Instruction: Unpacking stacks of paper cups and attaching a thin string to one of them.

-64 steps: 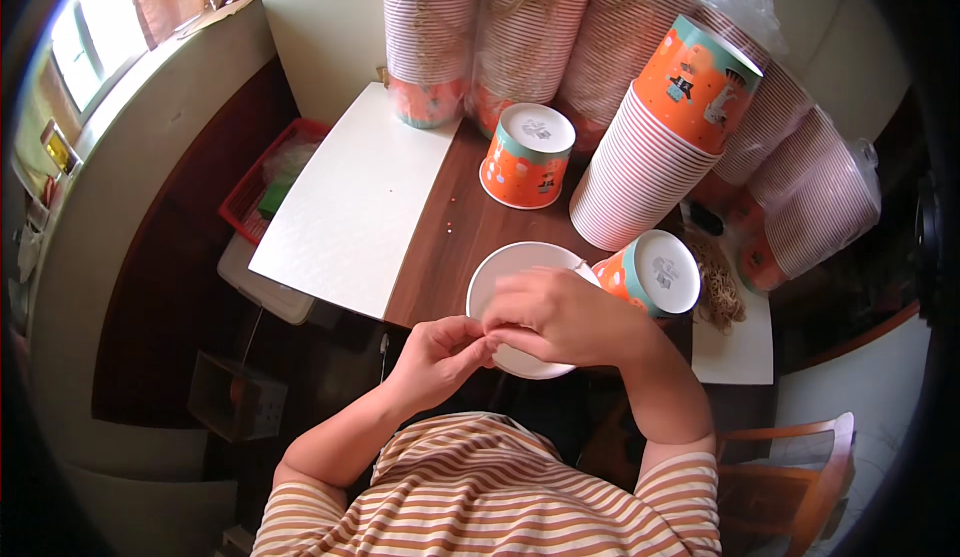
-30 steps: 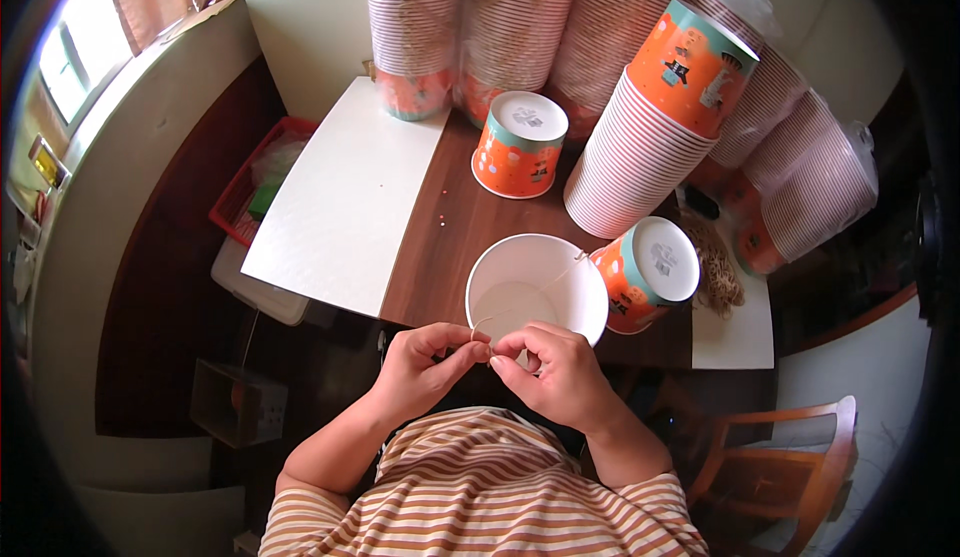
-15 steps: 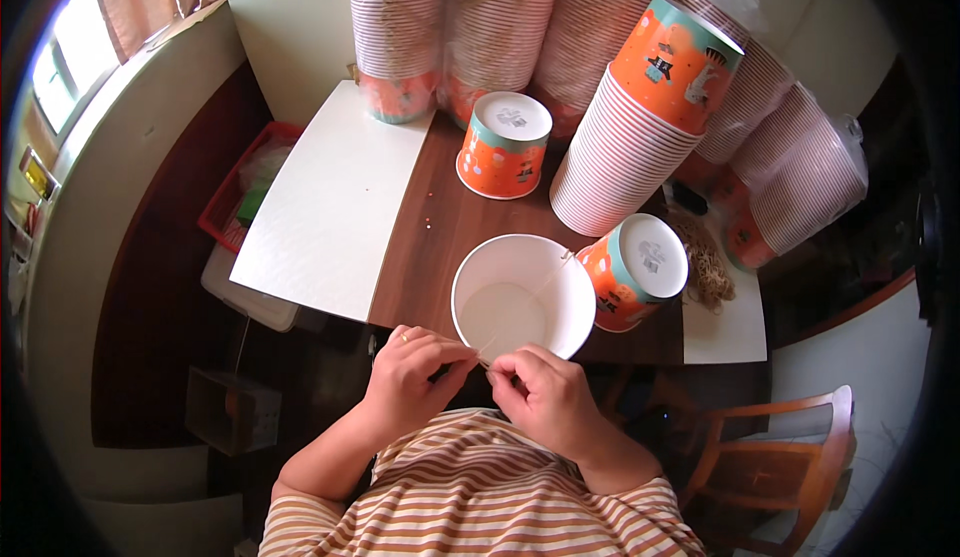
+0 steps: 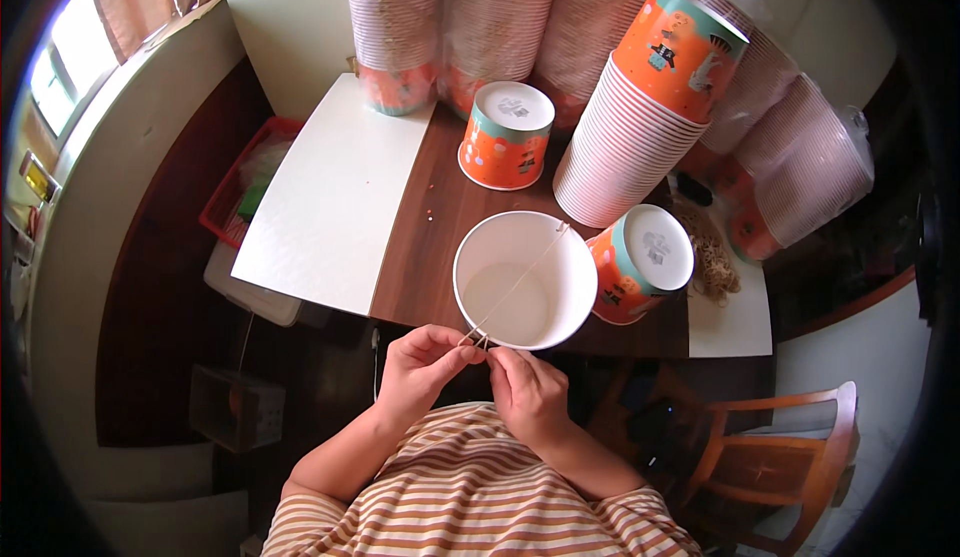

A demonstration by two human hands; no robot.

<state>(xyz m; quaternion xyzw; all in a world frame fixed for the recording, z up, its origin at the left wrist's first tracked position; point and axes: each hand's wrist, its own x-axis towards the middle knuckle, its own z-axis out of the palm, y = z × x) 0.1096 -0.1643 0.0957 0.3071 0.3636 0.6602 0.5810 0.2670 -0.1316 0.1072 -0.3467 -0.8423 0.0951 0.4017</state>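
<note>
Both hands [image 4: 478, 377] pinch thin string [image 4: 520, 277] stretched over white cup [image 4: 520, 282]; string ends hidden between fingertips.

Both forearms come up from the lower middle of the frame, out of striped short sleeves, and converge just below centre. The left hand [image 4: 425, 362] is curled, its thumb and forefinger pinched together at the tips. The right hand [image 4: 530, 392] sits close beside it, back upward, fingers bent, fingertips nearly meeting the left's.
</note>
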